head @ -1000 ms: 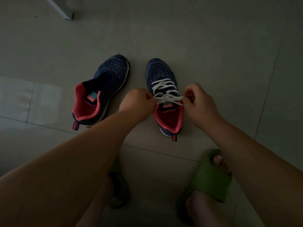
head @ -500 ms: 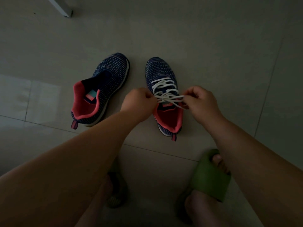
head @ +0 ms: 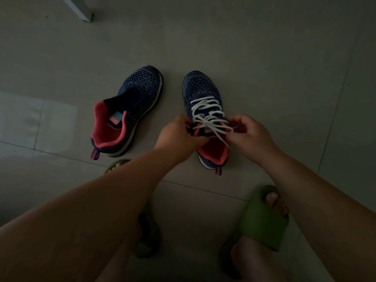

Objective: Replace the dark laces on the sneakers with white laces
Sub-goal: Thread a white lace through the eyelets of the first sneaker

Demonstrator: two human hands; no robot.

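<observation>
Two dark blue knit sneakers with pink lining stand on the tiled floor. The right sneaker (head: 200,88) carries a white lace (head: 205,110) crossed through its eyelets. My left hand (head: 179,137) pinches the lace's left end beside the tongue. My right hand (head: 250,135) pinches the right end, and a loose strand trails over the pink opening. The left sneaker (head: 130,110) lies angled to the left with no lace in it; neither hand touches it.
My feet in green slippers (head: 262,218) stand just behind the sneakers, one mostly hidden under my left forearm. A pale furniture leg (head: 80,9) shows at the top left. Bare grey floor tiles (head: 264,47) surround the shoes.
Both hands have drawn slightly toward me and apart, pulling the white lace ends across the top of the right sneaker. The shoes stay in place.
</observation>
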